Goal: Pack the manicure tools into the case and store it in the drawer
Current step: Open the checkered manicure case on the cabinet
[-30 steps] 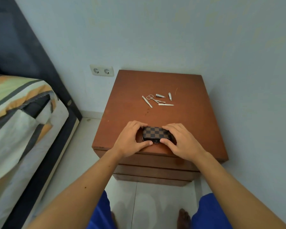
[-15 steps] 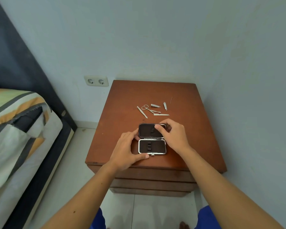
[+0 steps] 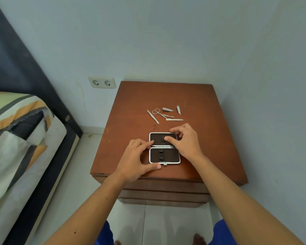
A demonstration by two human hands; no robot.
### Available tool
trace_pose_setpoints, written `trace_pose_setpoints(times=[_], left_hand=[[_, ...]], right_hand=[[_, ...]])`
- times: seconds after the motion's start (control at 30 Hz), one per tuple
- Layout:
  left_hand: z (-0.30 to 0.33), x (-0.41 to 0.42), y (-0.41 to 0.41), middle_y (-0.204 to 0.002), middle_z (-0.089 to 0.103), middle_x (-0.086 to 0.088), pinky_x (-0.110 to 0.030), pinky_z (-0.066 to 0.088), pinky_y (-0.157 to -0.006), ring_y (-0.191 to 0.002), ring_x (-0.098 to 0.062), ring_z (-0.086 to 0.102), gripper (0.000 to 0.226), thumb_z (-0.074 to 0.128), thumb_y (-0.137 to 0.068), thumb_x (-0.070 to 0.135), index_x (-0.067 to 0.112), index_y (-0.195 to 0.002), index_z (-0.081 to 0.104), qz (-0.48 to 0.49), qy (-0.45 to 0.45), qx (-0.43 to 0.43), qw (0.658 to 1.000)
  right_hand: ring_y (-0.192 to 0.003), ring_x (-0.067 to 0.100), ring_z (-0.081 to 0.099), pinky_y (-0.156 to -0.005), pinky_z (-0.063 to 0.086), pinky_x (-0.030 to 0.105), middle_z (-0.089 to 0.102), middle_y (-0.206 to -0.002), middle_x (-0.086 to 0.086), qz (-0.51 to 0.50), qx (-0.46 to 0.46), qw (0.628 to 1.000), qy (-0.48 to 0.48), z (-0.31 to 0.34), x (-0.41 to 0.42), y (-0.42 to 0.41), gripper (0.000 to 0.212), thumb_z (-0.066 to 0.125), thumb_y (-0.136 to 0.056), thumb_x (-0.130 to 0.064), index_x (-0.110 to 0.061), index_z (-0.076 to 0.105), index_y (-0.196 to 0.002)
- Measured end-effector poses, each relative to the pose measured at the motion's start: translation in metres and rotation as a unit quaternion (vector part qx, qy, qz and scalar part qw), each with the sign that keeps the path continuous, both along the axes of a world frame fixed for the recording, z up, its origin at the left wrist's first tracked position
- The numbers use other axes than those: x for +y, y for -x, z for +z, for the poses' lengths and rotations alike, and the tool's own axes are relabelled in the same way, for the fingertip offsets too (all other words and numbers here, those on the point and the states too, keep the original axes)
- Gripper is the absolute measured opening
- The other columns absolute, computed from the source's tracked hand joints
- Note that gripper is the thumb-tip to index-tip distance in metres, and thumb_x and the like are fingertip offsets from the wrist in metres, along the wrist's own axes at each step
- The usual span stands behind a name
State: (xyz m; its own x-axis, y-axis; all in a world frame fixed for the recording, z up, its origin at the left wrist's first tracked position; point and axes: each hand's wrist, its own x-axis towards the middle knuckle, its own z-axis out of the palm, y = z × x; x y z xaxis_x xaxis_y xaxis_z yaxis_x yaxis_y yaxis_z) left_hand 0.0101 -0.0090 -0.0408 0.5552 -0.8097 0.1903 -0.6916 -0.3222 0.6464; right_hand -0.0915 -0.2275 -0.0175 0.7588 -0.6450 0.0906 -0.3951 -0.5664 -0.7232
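The manicure case (image 3: pixel 168 156) lies open and flat near the front of the wooden nightstand (image 3: pixel 210 138), its dark lining and elastic loops showing. My left hand (image 3: pixel 136 160) holds its left edge, thumb at the front rim. My right hand (image 3: pixel 185 140) rests on the far half, fingers pressing the lid down. Behind the case lie the loose metal tools: tweezers (image 3: pixel 153 117), small scissors (image 3: pixel 159 112), a nail clipper (image 3: pixel 167 109), a smaller clipper (image 3: pixel 178 109) and a nail file (image 3: pixel 174 119). The drawer fronts (image 3: pixel 164 193) below the top are closed.
A bed (image 3: pixel 21 138) with a striped cover stands to the left, its dark headboard against the wall. A double wall socket (image 3: pixel 102 82) sits left of the nightstand. A wall runs close along the right side. My feet and tiled floor show below.
The case was shut under both hands a second ago; it has been opened flat. Since half a second ago my hands have shifted only slightly on it, and the view has tilted.
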Motion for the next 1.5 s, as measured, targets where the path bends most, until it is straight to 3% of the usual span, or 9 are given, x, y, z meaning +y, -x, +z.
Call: trace_pose_setpoints(times=[0.37, 0.63, 0.77, 0.87, 0.93, 1.03, 1.13, 1.3, 1.5], left_hand=[[0.002, 0.005, 0.001, -0.131, 0.05, 0.011, -0.038, 0.044, -0.111, -0.128, -0.009, 0.04, 0.066, 0.055, -0.098, 0.062, 0.023, -0.152, 0.054, -0.035, -0.023, -0.044, 0.998], [0.007, 0.009, 0.004, -0.148, 0.041, 0.006, -0.02, 0.027, -0.119, -0.147, -0.006, 0.028, 0.057, 0.067, -0.097, 0.059, 0.026, -0.142, 0.061, -0.081, -0.013, -0.081, 0.993], [0.008, 0.007, 0.005, -0.141, 0.053, 0.008, -0.031, 0.036, -0.12, -0.142, -0.012, 0.042, 0.05, 0.062, -0.1, 0.057, 0.025, -0.139, 0.064, -0.114, -0.017, -0.109, 0.987], [0.006, 0.007, 0.007, -0.131, 0.06, 0.008, -0.026, 0.026, -0.126, -0.132, -0.011, 0.052, 0.048, 0.06, -0.102, 0.056, 0.024, -0.136, 0.068, -0.105, -0.007, -0.134, 0.985], [0.003, 0.008, 0.009, -0.125, 0.063, 0.008, -0.02, 0.032, -0.121, -0.124, -0.013, 0.056, 0.045, 0.058, -0.104, 0.054, 0.024, -0.135, 0.071, -0.103, 0.001, -0.153, 0.983], [-0.002, 0.009, 0.015, -0.116, 0.066, 0.008, -0.025, 0.054, -0.092, -0.112, -0.015, 0.06, 0.037, 0.061, -0.105, 0.044, 0.022, -0.131, 0.074, -0.109, 0.028, -0.18, 0.977], [-0.003, 0.009, 0.017, -0.109, 0.069, 0.008, -0.024, 0.052, -0.084, -0.099, -0.017, 0.062, 0.031, 0.06, -0.107, 0.037, 0.02, -0.129, 0.076, -0.111, 0.05, -0.221, 0.968], [-0.003, 0.005, 0.021, -0.098, 0.07, 0.007, -0.026, 0.05, -0.074, -0.084, -0.016, 0.058, 0.022, 0.064, -0.106, 0.028, 0.02, -0.12, 0.08, -0.1, 0.078, -0.235, 0.964], [-0.004, 0.004, 0.023, -0.095, 0.07, 0.008, -0.028, 0.052, -0.071, -0.081, -0.016, 0.056, 0.019, 0.068, -0.104, 0.028, 0.021, -0.115, 0.081, -0.08, 0.088, -0.233, 0.965]], right_hand=[[-0.08, 0.001, 0.056, -0.069, 0.038, 0.009, 0.063, -0.102, -0.012, 0.013, 0.006, 1.0, 0.006, 0.001, -0.008, 0.007, 0.028, 0.085, -0.087, -0.025, -0.024, 0.081, -0.115], [-0.075, 0.006, 0.059, -0.07, 0.044, 0.009, 0.07, -0.102, -0.009, 0.063, 0.0, 0.998, 0.0, 0.003, -0.015, -0.012, 0.025, 0.086, -0.086, -0.017, -0.023, 0.083, -0.11], [-0.071, 0.006, 0.06, -0.071, 0.047, 0.012, 0.076, -0.098, -0.006, 0.11, -0.015, 0.993, -0.025, 0.003, -0.015, -0.026, 0.022, 0.088, -0.082, -0.013, -0.022, 0.085, -0.102], [-0.071, 0.0, 0.062, -0.072, 0.049, 0.014, 0.077, -0.09, -0.009, 0.15, -0.007, 0.987, -0.048, 0.006, -0.017, -0.035, 0.021, 0.091, -0.079, -0.015, -0.024, 0.085, -0.097], [-0.073, 0.002, 0.065, -0.072, 0.052, 0.017, 0.079, -0.09, -0.008, 0.18, 0.003, 0.982, -0.066, 0.009, -0.019, -0.041, 0.02, 0.093, -0.077, -0.018, -0.026, 0.086, -0.094], [-0.078, 0.02, 0.071, -0.079, 0.059, 0.036, 0.08, -0.087, -0.002, 0.211, 0.022, 0.973, -0.087, 0.012, -0.02, -0.05, 0.02, 0.096, -0.073, -0.024, -0.03, 0.086, -0.089], [-0.076, 0.022, 0.071, -0.082, 0.059, 0.045, 0.081, -0.087, 0.0, 0.239, 0.029, 0.965, -0.102, 0.013, -0.021, -0.055, 0.02, 0.097, -0.072, -0.025, -0.036, 0.085, -0.083], [-0.066, 0.004, 0.06, -0.069, 0.051, 0.026, 0.079, -0.082, -0.003, 0.262, 0.025, 0.958, -0.11, 0.013, -0.023, -0.053, 0.02, 0.096, -0.074, -0.022, -0.026, 0.086, -0.091], [-0.064, 0.002, 0.056, -0.063, 0.042, 0.014, 0.078, -0.09, 0.001, 0.264, 0.016, 0.962, -0.065, 0.012, -0.021, -0.048, 0.02, 0.094, -0.077, -0.025, -0.023, 0.085, -0.095]])
